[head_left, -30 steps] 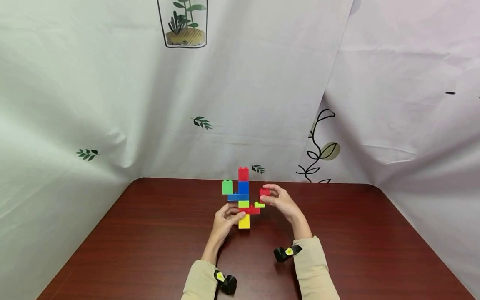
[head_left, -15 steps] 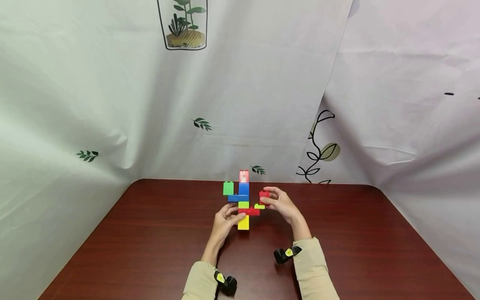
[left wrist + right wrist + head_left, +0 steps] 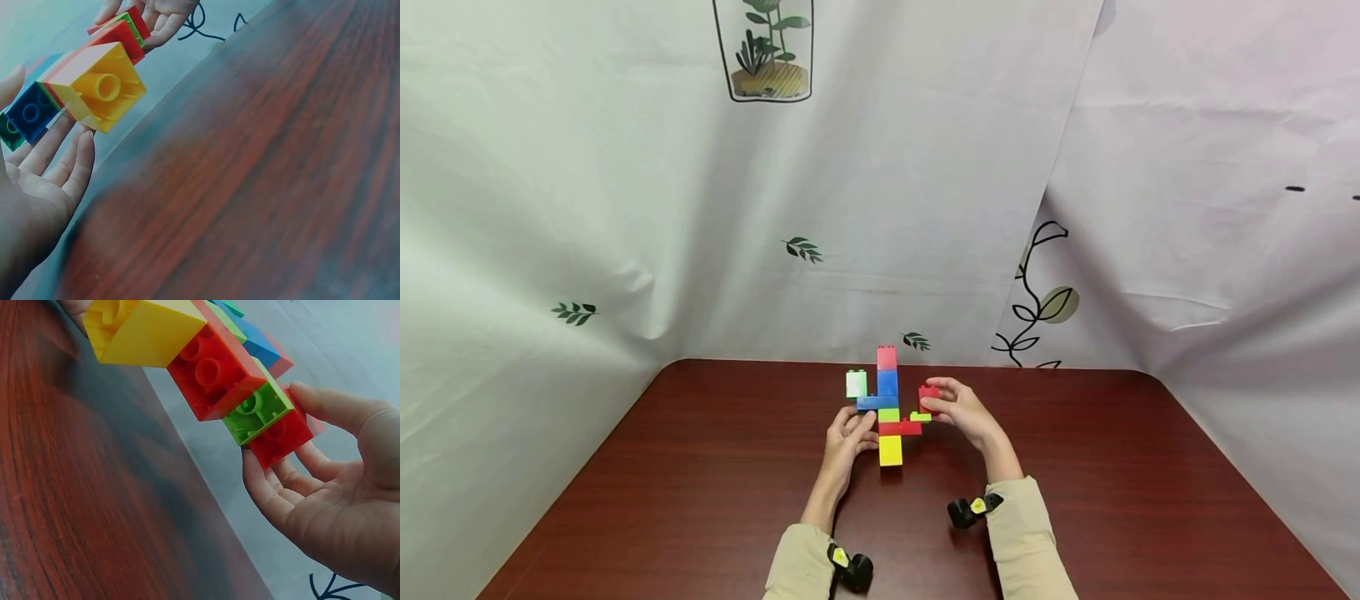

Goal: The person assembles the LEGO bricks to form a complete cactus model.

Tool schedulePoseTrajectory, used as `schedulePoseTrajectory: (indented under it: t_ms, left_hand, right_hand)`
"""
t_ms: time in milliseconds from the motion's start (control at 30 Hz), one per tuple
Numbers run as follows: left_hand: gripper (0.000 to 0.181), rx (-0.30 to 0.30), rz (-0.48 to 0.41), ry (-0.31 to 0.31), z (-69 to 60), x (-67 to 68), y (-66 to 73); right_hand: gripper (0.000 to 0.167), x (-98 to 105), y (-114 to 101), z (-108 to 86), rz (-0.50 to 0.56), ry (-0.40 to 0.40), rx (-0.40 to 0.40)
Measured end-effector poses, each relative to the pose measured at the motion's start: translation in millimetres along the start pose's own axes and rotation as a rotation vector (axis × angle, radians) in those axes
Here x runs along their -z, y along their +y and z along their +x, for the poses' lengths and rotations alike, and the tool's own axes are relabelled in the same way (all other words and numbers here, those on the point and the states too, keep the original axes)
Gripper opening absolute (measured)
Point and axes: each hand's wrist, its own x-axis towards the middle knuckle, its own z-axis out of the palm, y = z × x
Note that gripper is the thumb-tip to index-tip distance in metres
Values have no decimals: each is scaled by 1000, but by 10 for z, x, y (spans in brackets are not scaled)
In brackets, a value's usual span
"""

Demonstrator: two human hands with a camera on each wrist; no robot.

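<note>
A toy building-brick model (image 3: 889,427) is held up off the table, its hollow undersides showing in both wrist views. Its column has a yellow brick (image 3: 100,87) at the bottom, then red, lime, blue and red. A green brick (image 3: 856,384) stands on the blue side arm. On the right arm, a lime brick (image 3: 259,406) sits under a red brick (image 3: 281,434). My right hand (image 3: 962,410) pinches that red brick between thumb and fingers. My left hand (image 3: 847,442) is at the model's left side, fingers extended behind it and touching it, thumb lifted away.
The dark reddish-brown table (image 3: 700,500) lies beneath. A pale printed cloth (image 3: 925,167) hangs behind and along the sides. Each sleeve carries a small black wrist camera (image 3: 853,573).
My left thumb has come off the red brick low in the column and moved up and left. The model has shifted slightly downward in view. My right hand keeps its pinch.
</note>
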Motion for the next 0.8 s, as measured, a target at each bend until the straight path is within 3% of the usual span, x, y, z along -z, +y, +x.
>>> schedulePoseTrajectory:
  t_ms: [333, 800]
  left_hand:
    - [42, -31, -7, 25, 14, -11, 1]
    - [67, -8, 65, 31, 25, 22, -18]
  right_hand:
    - [52, 29, 33, -5, 3, -28, 12]
    - [50, 62, 135, 21, 24, -49, -25]
